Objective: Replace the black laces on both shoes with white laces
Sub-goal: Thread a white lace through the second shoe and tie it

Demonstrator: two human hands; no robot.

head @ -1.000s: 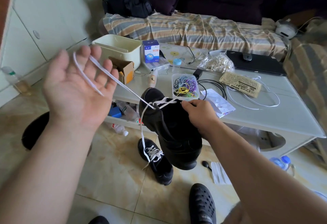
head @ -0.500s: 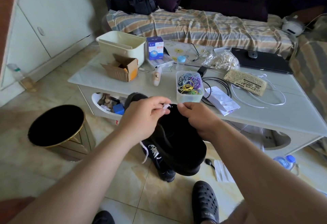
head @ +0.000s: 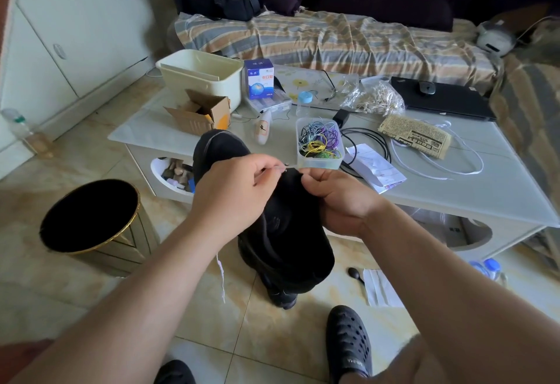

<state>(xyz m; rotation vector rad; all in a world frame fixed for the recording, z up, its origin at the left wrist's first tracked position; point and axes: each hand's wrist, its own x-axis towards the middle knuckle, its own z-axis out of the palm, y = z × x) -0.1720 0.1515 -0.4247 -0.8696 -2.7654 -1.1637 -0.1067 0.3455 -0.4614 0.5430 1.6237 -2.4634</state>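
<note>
A person holds a black shoe (head: 272, 217) in the air in front of a low white coffee table (head: 500, 195), its long axis running away from the camera, rounded toe (head: 218, 147) pointing up and away toward the table and heel end low and near. The left hand (head: 236, 192) pinches the tip of a white lace (head: 289, 166) between thumb and fingertips; the right hand (head: 339, 198) is curled round the shoe's upper edge, gripping it. A loose length of the white lace hangs below the left wrist. The shoe is matte black fabric with a dark sole. A second black shoe (head: 280, 294) stands on the floor directly beneath, mostly hidden. The glossy tabletop carries a clear tub of coloured bands (head: 319, 144), a cream plastic bin (head: 203, 77), an open cardboard box (head: 201, 113) and another white lace (head: 439, 168) lying in loops. The floor is polished beige tile; a round black bin with a gold rim (head: 91, 217) stands left, and a striped sofa cover (head: 333, 38) lies behind.
</note>
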